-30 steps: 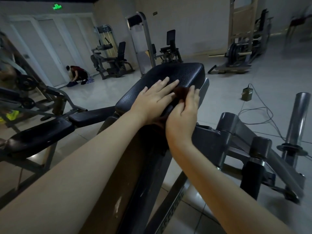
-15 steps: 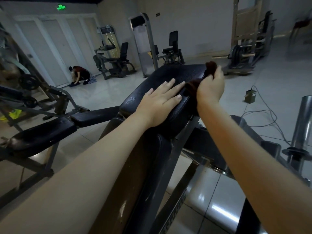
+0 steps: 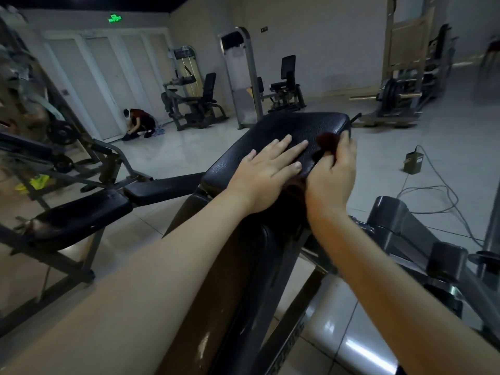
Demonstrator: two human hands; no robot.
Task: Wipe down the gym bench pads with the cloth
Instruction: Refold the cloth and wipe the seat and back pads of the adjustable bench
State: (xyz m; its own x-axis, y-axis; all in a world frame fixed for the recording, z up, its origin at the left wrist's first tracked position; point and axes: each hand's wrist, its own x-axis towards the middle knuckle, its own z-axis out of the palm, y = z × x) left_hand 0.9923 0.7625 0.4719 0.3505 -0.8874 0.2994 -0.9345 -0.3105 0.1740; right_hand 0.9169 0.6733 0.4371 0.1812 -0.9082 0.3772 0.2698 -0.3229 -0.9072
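A black textured bench pad (image 3: 286, 131) slopes up in front of me on a dark frame. My left hand (image 3: 267, 171) lies flat on the pad's near half, fingers straight and spread. My right hand (image 3: 334, 174) is at the pad's right edge and grips a dark reddish-brown cloth (image 3: 327, 140). A tuft of the cloth sticks out past my fingers onto the pad, and the rest is hidden under my hand.
A second bench with black pads (image 3: 81, 215) stands low at my left. Grey machine arms (image 3: 405, 228) and a post sit at the right. A small box (image 3: 413, 162) with cables lies on the tiled floor. A person (image 3: 138, 123) crouches by the far doors among other machines.
My right hand with the cloth swept up to the pad's far right corner, then came back down along the right edge. My left hand stayed flat on the pad.
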